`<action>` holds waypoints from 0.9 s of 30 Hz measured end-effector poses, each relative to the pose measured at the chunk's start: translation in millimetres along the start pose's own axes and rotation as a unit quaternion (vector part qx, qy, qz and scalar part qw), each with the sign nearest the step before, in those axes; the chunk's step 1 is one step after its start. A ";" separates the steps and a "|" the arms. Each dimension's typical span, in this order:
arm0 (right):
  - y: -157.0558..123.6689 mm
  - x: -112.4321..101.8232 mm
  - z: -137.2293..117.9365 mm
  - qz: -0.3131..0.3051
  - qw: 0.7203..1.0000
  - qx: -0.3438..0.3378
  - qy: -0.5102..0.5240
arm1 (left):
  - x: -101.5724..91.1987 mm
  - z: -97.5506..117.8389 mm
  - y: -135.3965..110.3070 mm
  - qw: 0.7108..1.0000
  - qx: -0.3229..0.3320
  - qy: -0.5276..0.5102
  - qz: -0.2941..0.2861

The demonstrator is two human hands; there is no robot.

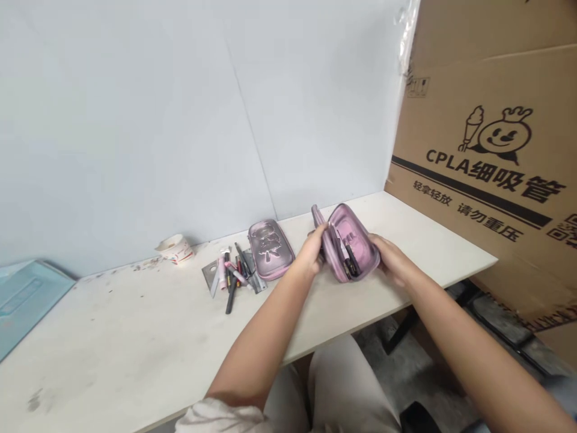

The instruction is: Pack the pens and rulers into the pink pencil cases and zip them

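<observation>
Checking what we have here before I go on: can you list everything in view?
open pencil case: 1, pink, held between both hands above the table
pens in the case: several, dark, inside the open case
closed pencil case: 1, pink, embossed, on the table left of the hands
loose pens: several, mostly black, some pink, left of the closed case
set square: 1, grey, under the pens' left end
paper cup: 1, white, crumpled, on its side by the wall
plastic panel: 1, pale blue, far left
cardboard box: 1, brown, printed, right of the table
table: 1, white, under everything
left hand: 1, on the case's left side
right hand: 1, on the case's right side
</observation>
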State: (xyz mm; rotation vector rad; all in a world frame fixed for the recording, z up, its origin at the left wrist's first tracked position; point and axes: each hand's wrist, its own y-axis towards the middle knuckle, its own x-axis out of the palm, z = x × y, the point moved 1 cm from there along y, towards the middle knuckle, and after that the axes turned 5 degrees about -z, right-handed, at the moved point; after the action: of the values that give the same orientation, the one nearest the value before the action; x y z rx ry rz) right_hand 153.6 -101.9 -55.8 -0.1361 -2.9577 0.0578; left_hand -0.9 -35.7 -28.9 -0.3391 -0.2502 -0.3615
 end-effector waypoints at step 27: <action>-0.7 -41.8 -96.8 0.108 0.867 -0.273 -0.403 | 104.5 55.3 57.1 0.833 0.321 0.450 0.038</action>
State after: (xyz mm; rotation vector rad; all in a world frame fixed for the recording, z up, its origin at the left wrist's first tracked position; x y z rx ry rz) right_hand 212.0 -103.5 31.9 -0.6665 -3.6570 -0.9208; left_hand 105.9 3.3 36.8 0.5033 0.5734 -0.3033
